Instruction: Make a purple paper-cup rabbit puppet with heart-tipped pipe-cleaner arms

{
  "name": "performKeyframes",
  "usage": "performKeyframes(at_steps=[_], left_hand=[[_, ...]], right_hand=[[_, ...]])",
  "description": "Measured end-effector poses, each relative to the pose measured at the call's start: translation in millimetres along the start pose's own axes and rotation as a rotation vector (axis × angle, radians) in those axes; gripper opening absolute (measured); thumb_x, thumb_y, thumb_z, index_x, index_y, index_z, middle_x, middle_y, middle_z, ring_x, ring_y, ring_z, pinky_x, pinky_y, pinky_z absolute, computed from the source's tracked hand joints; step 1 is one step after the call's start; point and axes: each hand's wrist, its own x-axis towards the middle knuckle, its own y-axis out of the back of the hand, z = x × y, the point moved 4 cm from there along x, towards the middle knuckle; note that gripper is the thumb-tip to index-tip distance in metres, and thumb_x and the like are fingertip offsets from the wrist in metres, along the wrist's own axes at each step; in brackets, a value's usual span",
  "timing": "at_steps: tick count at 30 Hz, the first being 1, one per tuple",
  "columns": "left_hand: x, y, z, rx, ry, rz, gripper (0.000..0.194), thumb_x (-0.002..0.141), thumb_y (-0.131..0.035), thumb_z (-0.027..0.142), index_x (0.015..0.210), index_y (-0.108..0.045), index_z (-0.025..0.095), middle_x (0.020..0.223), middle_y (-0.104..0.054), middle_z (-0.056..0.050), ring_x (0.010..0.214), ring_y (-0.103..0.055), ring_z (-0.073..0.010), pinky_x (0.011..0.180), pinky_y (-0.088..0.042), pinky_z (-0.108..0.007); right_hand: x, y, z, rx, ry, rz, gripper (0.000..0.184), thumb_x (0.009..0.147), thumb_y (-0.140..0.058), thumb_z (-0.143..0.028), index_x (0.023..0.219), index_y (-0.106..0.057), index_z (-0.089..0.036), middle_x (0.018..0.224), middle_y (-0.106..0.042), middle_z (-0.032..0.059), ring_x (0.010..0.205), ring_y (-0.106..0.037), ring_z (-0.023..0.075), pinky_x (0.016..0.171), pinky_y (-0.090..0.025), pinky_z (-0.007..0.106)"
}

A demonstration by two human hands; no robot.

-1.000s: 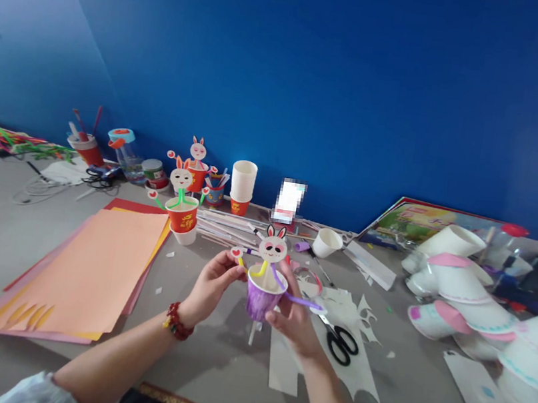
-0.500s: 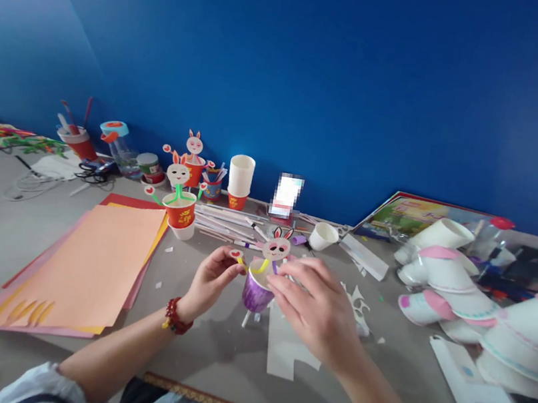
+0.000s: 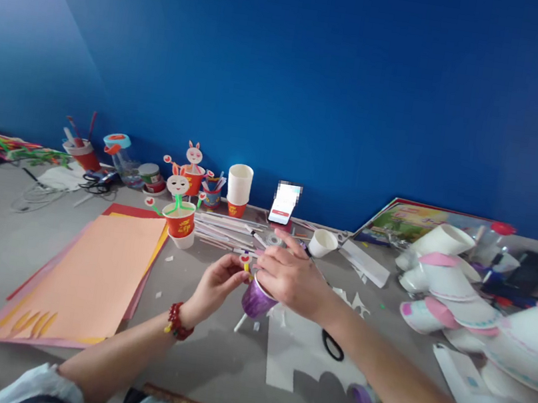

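A purple-painted paper cup [image 3: 257,299] is held up, tilted, between my two hands, with a white stick [image 3: 241,322] poking out below it. My left hand [image 3: 217,283] pinches the yellow pipe cleaner [image 3: 247,269] at the cup's left rim; a small paper disc with a red heart [image 3: 245,260] tops it. Over the cup's mouth and right side lies my right hand [image 3: 294,279], fingers bent together. It covers the rabbit face and the purple pipe cleaner, and what its fingertips grip is hidden.
Rabbit cups [image 3: 179,222] stand at the back left, beside stacked white cups [image 3: 240,184] and a phone [image 3: 283,204]. Coloured paper [image 3: 87,269] lies left. Right are cut white paper [image 3: 284,352], scissors [image 3: 332,346] under my forearm, and a white-and-pink cup model [image 3: 459,284].
My right hand has left the cup's right side and come over its top, covering the rabbit face. The cup has tilted. My left hand stays at the yellow pipe cleaner.
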Motion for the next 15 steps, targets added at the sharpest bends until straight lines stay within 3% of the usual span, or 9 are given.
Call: performKeyframes(at_steps=[4, 6, 8, 9, 10, 12, 13, 15], left_hand=[[14, -7.8, 8, 0.092, 0.030, -0.028, 0.027, 0.074, -0.081, 0.038, 0.083, -0.068, 0.015, 0.079, -0.069, -0.002, 0.073, -0.062, -0.0134, 0.072, -0.051, -0.025], [21, -10.5, 11, 0.138, 0.012, -0.036, 0.027, 0.075, -0.081, 0.038, 0.084, -0.069, 0.015, 0.080, -0.070, -0.003, 0.074, -0.062, -0.0139, 0.073, -0.051, -0.025], [25, -8.7, 10, 0.164, -0.005, -0.020, 0.023, 0.077, -0.079, 0.035, 0.086, -0.070, 0.016, 0.083, -0.070, -0.003, 0.078, -0.063, -0.0139, 0.076, -0.051, -0.024], [26, -6.0, 9, 0.173, -0.003, -0.012, 0.020, 0.079, -0.078, 0.033, 0.086, -0.069, 0.016, 0.083, -0.070, -0.002, 0.078, -0.063, -0.0132, 0.076, -0.050, -0.023], [26, -1.9, 6, 0.170, 0.004, -0.002, 0.018, 0.080, -0.077, 0.032, 0.085, -0.069, 0.016, 0.083, -0.070, -0.001, 0.077, -0.062, -0.0125, 0.076, -0.050, -0.023], [24, 9.0, -2, 0.133, 0.042, 0.020, 0.016, 0.081, -0.076, 0.031, 0.087, -0.069, 0.017, 0.083, -0.070, 0.000, 0.079, -0.063, -0.0123, 0.078, -0.050, -0.022], [23, 15.1, -6, 0.120, 0.059, 0.047, 0.016, 0.081, -0.075, 0.031, 0.088, -0.069, 0.018, 0.084, -0.070, 0.000, 0.079, -0.063, -0.0122, 0.079, -0.050, -0.023], [21, 22.5, -15, 0.097, 0.104, 0.062, 0.018, 0.080, -0.077, 0.031, 0.090, -0.070, 0.018, 0.084, -0.069, 0.000, 0.079, -0.062, -0.0118, 0.079, -0.050, -0.022]], right_hand=[[7, 5, 13, -0.005, -0.009, -0.068, 0.026, 0.097, -0.052, -0.013, 0.079, -0.068, -0.021, 0.091, -0.069, 0.0013, 0.098, -0.058, 0.0191, 0.119, -0.027, 0.054], [3, 19, 26, 0.041, 0.012, -0.091, 0.024, 0.099, -0.051, -0.015, 0.084, -0.069, -0.021, 0.102, -0.070, 0.0008, 0.109, -0.057, 0.0200, 0.120, -0.026, 0.052], [-21, 43, 41, 0.077, -0.028, -0.133, 0.017, 0.099, -0.053, -0.021, 0.106, -0.069, -0.021, 0.123, -0.065, 0.0023, 0.125, -0.050, 0.0214, 0.118, -0.031, 0.046], [-43, 57, 44, 0.077, -0.084, -0.146, 0.023, 0.099, -0.054, -0.027, 0.118, -0.065, -0.022, 0.129, -0.062, 0.0032, 0.129, -0.048, 0.0219, 0.116, -0.035, 0.045], [-71, 73, 45, 0.037, -0.213, -0.102, 0.028, 0.098, -0.055, -0.031, 0.125, -0.061, -0.025, 0.130, -0.061, 0.0036, 0.128, -0.050, 0.0226, 0.114, -0.037, 0.046], [-145, 103, 32, -0.203, -0.697, 0.113, 0.035, 0.097, -0.056, -0.035, 0.130, -0.057, -0.023, 0.126, -0.063, 0.0095, 0.122, -0.055, 0.0268, 0.109, -0.040, 0.051], [-187, 112, 14, -0.373, -0.998, 0.245, 0.037, 0.097, -0.056, -0.035, 0.130, -0.056, -0.018, 0.124, -0.063, 0.0149, 0.120, -0.056, 0.0301, 0.107, -0.039, 0.054], [-254, 106, -43, -0.637, -1.424, 0.356, 0.046, 0.094, -0.058, -0.042, 0.126, -0.059, -0.009, 0.118, -0.064, 0.0245, 0.116, -0.059, 0.0377, 0.098, -0.044, 0.056]])
